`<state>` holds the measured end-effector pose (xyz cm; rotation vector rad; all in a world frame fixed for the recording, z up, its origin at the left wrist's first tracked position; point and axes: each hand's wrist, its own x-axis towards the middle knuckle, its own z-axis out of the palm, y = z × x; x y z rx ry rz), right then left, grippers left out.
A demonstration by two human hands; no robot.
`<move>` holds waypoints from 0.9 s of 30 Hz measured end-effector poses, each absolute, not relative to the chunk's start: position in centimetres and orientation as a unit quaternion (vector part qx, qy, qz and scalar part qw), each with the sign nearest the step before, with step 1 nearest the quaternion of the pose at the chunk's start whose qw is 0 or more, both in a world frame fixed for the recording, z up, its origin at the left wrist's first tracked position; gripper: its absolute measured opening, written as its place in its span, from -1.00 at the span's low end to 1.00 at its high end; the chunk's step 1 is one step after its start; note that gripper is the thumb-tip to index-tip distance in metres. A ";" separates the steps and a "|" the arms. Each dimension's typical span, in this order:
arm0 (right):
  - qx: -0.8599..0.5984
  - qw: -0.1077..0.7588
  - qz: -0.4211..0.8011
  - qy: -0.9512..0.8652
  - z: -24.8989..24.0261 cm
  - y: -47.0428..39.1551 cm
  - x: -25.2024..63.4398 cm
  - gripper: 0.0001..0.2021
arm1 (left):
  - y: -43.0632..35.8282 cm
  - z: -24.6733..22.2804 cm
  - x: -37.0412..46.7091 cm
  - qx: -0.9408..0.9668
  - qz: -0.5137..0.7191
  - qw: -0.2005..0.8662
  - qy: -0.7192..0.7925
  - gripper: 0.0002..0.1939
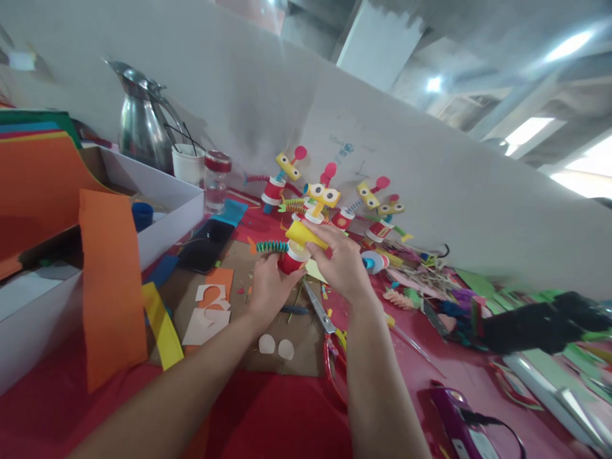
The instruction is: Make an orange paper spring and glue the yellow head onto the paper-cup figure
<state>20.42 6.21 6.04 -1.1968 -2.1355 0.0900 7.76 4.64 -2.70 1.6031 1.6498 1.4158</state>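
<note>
Over a brown cardboard sheet (pixel 306 363) on a red-covered table (pixel 282 417), a small red cup-shaped body with a white upper end (pixel 291 262) sits in a person's left hand (pixel 268 282), thumb and fingers clamped around its sides. The right hand (pixel 340 258) has its thumb and fingers closed on a yellow paper tube (pixel 303 234), which lies sideways right over the cup's upper end; whether the two are joined cannot be told. A pleated blue-and-green paper strip (pixel 271 246) juts from the cup toward the left of the view.

Below the hands, metal scissors with red-and-yellow handles (pixel 327 322) lie beside the right forearm, near two rounded white paper pieces (pixel 285 349). White paper with a curved cut-out (pixel 205 326) lies to the left, along with a yellow paper strip (pixel 163 326), a black phone (pixel 205 245) and a tall orange paper sheet (pixel 112 287) leaning at a white cardboard box (pixel 176 213).

Beyond the hands, four figures with red cup bodies and yellow, big-eyed heads (pixel 322 194) stand near a pale wall (pixel 406 140). Farther left are a steel jug (pixel 143 124), stacked white cups (pixel 186 164) and a clear red-lidded jar (pixel 216 188); a purple device (pixel 449 405) occupies the lower right.
</note>
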 end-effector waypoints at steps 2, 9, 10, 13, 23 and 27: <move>-0.463 0.344 0.026 -0.817 6.1 6.2 20.3 -0.61 | 4.7 -2.8 7.8 0.577 0.518 0.219 0.592 -0.72; -0.491 0.343 0.012 -0.801 6.2 5.9 20.1 -0.72 | 4.7 -2.8 7.8 0.572 0.523 0.222 0.592 -0.72; -0.491 0.339 0.015 -0.803 6.2 5.8 20.1 -0.74 | 4.7 -2.7 7.8 0.573 0.520 0.222 0.594 -0.72; -0.492 0.335 0.019 -0.804 6.3 5.8 20.2 -0.76 | 4.6 -2.7 7.8 0.575 0.521 0.225 0.589 -0.71; -0.478 0.382 -0.002 -0.791 6.1 5.3 20.4 -0.56 | 4.7 -2.6 7.8 0.577 0.525 0.219 0.586 -0.74; -0.448 0.482 0.062 -0.750 5.2 5.2 20.8 -0.44 | 4.6 -2.6 7.8 0.575 0.527 0.218 0.587 -0.75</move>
